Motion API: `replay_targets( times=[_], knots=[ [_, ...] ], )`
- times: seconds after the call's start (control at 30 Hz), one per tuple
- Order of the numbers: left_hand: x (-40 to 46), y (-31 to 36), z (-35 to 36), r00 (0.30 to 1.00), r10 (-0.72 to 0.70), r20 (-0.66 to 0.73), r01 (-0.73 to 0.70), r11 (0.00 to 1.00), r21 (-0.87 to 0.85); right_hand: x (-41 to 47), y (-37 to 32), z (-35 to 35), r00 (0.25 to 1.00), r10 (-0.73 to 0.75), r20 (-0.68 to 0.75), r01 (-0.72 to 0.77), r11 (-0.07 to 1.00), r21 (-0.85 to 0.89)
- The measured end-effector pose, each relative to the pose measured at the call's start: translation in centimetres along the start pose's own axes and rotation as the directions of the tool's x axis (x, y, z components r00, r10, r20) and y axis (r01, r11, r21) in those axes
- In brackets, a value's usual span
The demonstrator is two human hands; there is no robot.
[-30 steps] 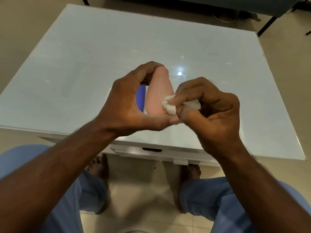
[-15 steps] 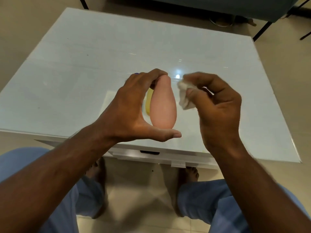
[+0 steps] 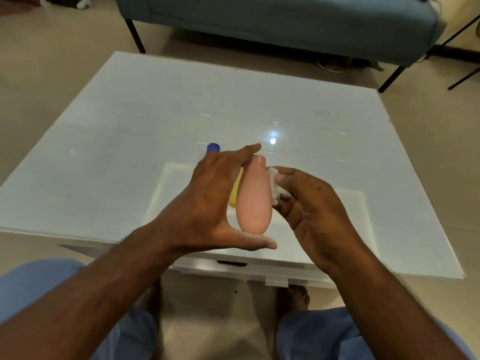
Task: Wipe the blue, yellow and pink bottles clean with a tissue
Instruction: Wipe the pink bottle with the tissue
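Observation:
My left hand [image 3: 210, 203] holds the pink bottle [image 3: 254, 196] end to end, thumb under its base and a fingertip on its top, above the near part of the white table [image 3: 104, 157]. My right hand [image 3: 311, 211] pinches a crumpled white tissue [image 3: 276, 189] against the bottle's right side near the neck. Behind my left hand, only a sliver of the yellow bottle [image 3: 235, 193] and the top of the blue bottle [image 3: 213, 147] show; the rest of both is hidden.
A blue-grey sofa [image 3: 285, 22] on thin black legs stands on the floor beyond the table's far edge. My knees in blue trousers and bare feet are below the table's near edge, where a drawer handle [image 3: 232, 262] shows.
The tissue left the bottle's lower side, lifted clear to the right, and now presses on the upper right side. The view tilted up, bringing the sofa in. My left hand kept its hold.

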State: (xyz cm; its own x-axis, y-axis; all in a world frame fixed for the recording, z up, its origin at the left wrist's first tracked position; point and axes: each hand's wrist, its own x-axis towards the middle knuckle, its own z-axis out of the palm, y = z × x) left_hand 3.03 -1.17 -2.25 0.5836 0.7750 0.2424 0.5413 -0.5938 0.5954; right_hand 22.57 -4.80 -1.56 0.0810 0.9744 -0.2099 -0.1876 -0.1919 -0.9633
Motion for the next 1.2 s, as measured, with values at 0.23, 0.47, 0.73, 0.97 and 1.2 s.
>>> replay_targets(
  times=[0.23,0.47,0.73,0.97,1.2],
  knots=[
    [0.0,-0.4,0.5,1.0,-0.021,0.01,0.019,0.981,0.192,0.1,0.1,-0.1,0.999,0.013,-0.046,-0.02,0.989,-0.144],
    [0.2,0.0,0.5,0.992,-0.123,-0.021,0.123,0.992,0.018,0.1,0.0,-0.3,0.998,-0.043,-0.052,0.035,0.987,-0.155],
    [-0.1,1.1,-0.1,0.997,-0.07,-0.014,0.065,0.973,-0.221,-0.5,-0.7,-0.3,0.967,-0.249,0.053,0.255,0.955,-0.153],
    [0.3,1.2,0.3,0.987,-0.134,-0.086,0.073,0.86,-0.504,-0.9,-0.6,-0.2,0.866,-0.457,0.204,0.492,0.851,-0.184],
    [0.1,1.6,0.9,0.98,-0.184,-0.072,0.1,0.779,-0.619,-0.9,-0.5,-0.2,0.86,-0.487,0.151,0.508,0.844,-0.171]
  ],
)
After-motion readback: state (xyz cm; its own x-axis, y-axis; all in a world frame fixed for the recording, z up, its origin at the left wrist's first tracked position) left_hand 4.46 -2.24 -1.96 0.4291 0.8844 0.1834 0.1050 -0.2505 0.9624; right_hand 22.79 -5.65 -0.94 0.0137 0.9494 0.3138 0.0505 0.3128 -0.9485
